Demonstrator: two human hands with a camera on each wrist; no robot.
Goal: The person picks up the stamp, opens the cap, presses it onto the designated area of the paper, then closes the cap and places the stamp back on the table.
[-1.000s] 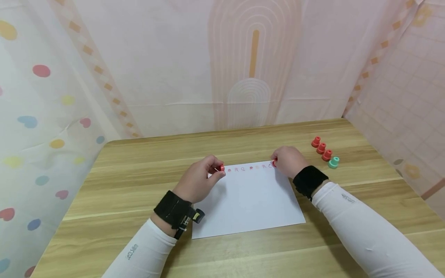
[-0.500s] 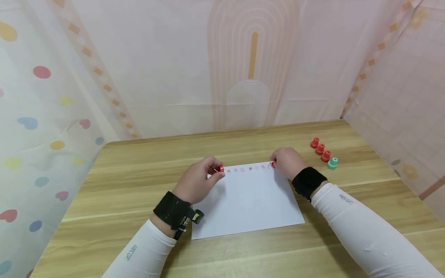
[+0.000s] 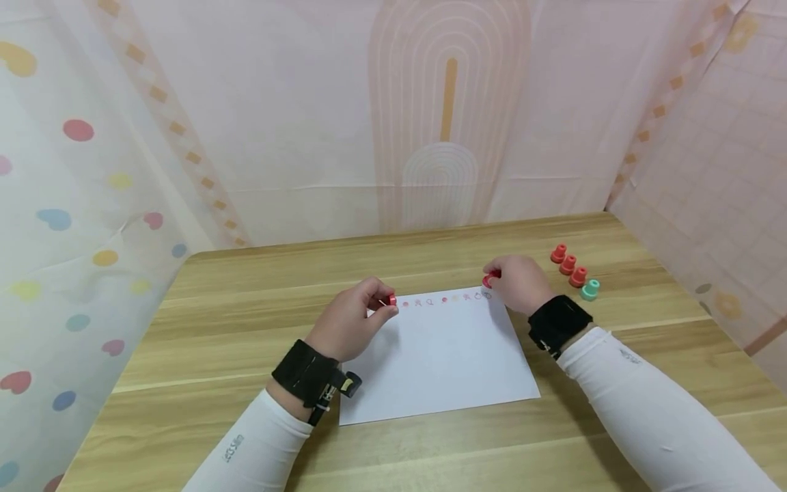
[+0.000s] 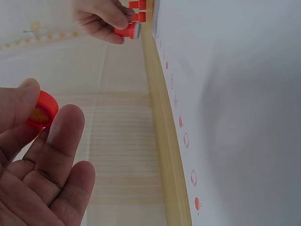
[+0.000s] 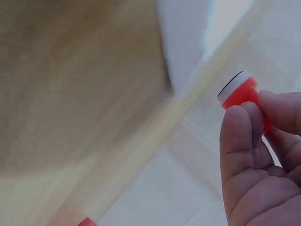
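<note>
On the table's right, 3 red stamps (image 3: 568,264) (in a row), 1 green stamp (image 3: 589,289).

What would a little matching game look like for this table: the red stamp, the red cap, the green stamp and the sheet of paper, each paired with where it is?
Things:
1. red stamp
2. red cap
3. green stamp
4. sheet of paper

Places:
A. flat on the table between both arms
B. pinched in the left hand
C. at the near end of the row of stamps on the right
D. held in the right hand, above the paper's far corner

Pairs: 1-D, 2-B, 3-C, 4-A
</note>
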